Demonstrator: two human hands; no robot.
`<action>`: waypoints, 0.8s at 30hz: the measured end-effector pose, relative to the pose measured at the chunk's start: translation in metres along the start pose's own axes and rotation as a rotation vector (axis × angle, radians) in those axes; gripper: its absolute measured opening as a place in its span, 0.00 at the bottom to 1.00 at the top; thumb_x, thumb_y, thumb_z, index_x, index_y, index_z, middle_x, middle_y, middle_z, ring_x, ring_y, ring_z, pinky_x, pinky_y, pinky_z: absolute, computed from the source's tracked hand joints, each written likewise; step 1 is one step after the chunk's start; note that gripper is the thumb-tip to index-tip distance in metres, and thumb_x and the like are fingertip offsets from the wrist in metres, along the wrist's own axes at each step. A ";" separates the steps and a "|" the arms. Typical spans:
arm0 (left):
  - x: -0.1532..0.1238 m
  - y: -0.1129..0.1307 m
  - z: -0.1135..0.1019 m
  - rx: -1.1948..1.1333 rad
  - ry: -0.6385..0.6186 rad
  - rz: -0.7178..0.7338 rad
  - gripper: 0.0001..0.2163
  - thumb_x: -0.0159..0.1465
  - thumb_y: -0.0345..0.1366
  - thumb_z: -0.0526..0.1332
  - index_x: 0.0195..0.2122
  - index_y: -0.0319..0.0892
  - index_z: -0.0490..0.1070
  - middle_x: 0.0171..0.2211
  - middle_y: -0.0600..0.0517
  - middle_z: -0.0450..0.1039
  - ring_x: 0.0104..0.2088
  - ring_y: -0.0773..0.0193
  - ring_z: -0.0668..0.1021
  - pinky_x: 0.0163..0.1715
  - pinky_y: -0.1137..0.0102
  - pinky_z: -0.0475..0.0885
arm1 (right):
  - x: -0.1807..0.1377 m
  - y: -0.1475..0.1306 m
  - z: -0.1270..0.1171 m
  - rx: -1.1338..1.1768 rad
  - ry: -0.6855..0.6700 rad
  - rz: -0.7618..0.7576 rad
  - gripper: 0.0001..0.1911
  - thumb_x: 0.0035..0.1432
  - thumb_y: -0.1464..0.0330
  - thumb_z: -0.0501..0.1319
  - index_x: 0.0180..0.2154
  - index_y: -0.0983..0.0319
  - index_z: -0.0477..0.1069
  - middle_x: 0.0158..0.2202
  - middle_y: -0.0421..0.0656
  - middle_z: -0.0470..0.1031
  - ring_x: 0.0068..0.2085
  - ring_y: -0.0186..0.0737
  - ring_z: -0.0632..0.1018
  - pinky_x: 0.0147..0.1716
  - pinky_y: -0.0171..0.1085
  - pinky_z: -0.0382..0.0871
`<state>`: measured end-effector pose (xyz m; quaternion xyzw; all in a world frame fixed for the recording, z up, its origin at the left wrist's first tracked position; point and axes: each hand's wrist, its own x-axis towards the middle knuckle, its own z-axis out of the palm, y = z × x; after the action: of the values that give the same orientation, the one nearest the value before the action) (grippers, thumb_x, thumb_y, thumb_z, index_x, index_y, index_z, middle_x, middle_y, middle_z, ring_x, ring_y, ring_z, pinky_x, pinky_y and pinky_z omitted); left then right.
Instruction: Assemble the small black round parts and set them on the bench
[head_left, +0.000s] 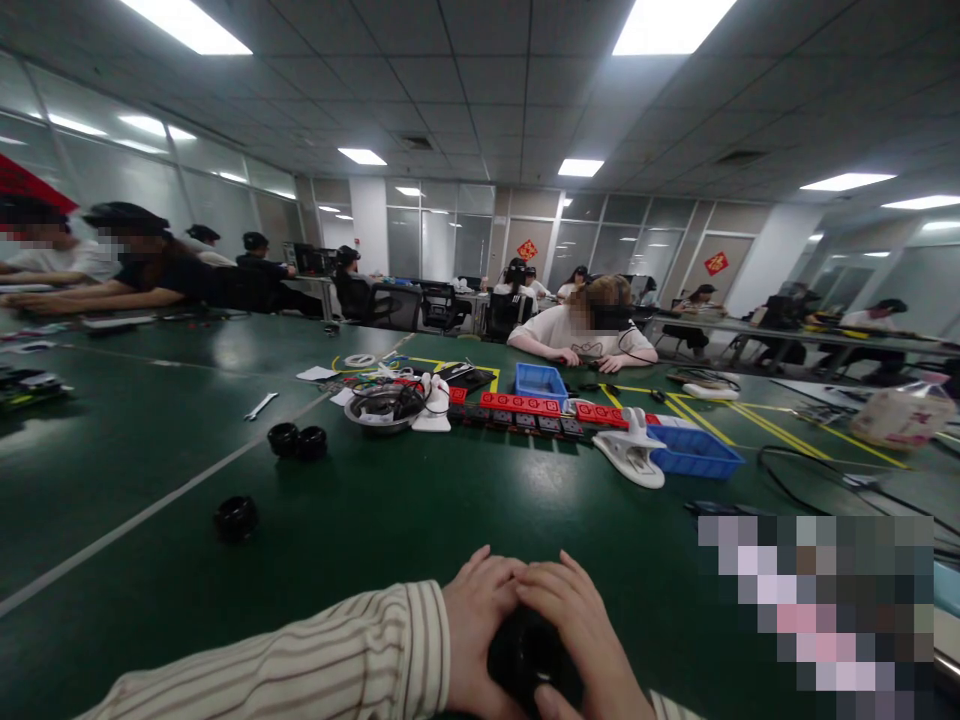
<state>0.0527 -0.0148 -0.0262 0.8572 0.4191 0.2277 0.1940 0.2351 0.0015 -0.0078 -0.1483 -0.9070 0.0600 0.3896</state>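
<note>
Near edge of the green table (pixel 420 500): my left hand (pixel 480 620) and right hand (pixel 581 625) are clasped together round a black round part (pixel 529 655) — my fingers hide its axis and facing. Farther left lies a black ring (pixel 235 518). Beyond, a steel bowl (pixel 382 410) holds dark cable; the blue tray (pixel 694 452) — contents unseen.
</note>
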 end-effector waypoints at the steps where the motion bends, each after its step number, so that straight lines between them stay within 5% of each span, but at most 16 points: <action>1: 0.000 0.001 0.000 0.003 0.014 0.008 0.44 0.38 0.49 0.69 0.56 0.46 0.53 0.52 0.46 0.61 0.51 0.49 0.66 0.55 0.43 0.46 | 0.000 0.000 0.000 0.010 0.032 0.051 0.26 0.58 0.50 0.47 0.50 0.61 0.58 0.45 0.49 0.70 0.48 0.49 0.71 0.50 0.50 0.57; 6: -0.001 0.007 -0.001 0.068 0.073 0.019 0.33 0.39 0.53 0.67 0.45 0.42 0.63 0.41 0.48 0.66 0.43 0.55 0.70 0.56 0.45 0.44 | 0.001 -0.004 0.005 0.068 0.038 0.209 0.27 0.53 0.45 0.49 0.37 0.62 0.64 0.36 0.46 0.67 0.37 0.45 0.70 0.35 0.43 0.65; 10: 0.000 0.011 0.000 0.093 0.069 -0.004 0.27 0.40 0.48 0.68 0.40 0.44 0.68 0.37 0.51 0.67 0.39 0.58 0.71 0.55 0.48 0.49 | 0.004 -0.010 0.005 0.039 -0.087 0.257 0.14 0.53 0.56 0.56 0.32 0.62 0.65 0.33 0.44 0.65 0.35 0.43 0.68 0.35 0.43 0.63; 12: 0.001 0.009 0.001 0.084 0.094 -0.001 0.25 0.40 0.45 0.68 0.39 0.44 0.69 0.36 0.52 0.68 0.39 0.59 0.72 0.55 0.50 0.51 | 0.003 -0.012 0.004 0.038 -0.100 0.228 0.08 0.53 0.66 0.56 0.35 0.62 0.65 0.34 0.44 0.66 0.37 0.43 0.68 0.36 0.42 0.62; 17: 0.004 -0.001 0.003 0.075 0.043 0.080 0.19 0.39 0.45 0.69 0.31 0.42 0.71 0.36 0.53 0.69 0.37 0.60 0.72 0.44 0.63 0.66 | 0.001 -0.015 0.012 0.094 -0.048 -0.040 0.11 0.48 0.74 0.49 0.34 0.61 0.66 0.33 0.43 0.69 0.37 0.40 0.68 0.39 0.43 0.60; 21: 0.002 0.000 0.001 0.030 0.042 0.090 0.25 0.40 0.47 0.69 0.39 0.43 0.69 0.40 0.51 0.68 0.40 0.57 0.72 0.49 0.59 0.62 | 0.002 -0.016 0.019 0.066 0.133 -0.215 0.11 0.53 0.73 0.46 0.29 0.59 0.66 0.26 0.39 0.70 0.38 0.38 0.70 0.48 0.43 0.55; 24: -0.002 0.008 -0.001 0.024 0.058 0.049 0.34 0.41 0.50 0.67 0.49 0.44 0.62 0.45 0.48 0.66 0.45 0.54 0.70 0.54 0.51 0.53 | 0.004 -0.017 0.013 -0.010 0.068 -0.159 0.10 0.55 0.69 0.49 0.38 0.59 0.66 0.34 0.41 0.73 0.42 0.41 0.70 0.51 0.44 0.52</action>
<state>0.0558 -0.0207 -0.0219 0.8624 0.4064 0.2521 0.1659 0.2198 -0.0134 -0.0104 -0.0798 -0.9025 0.0195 0.4228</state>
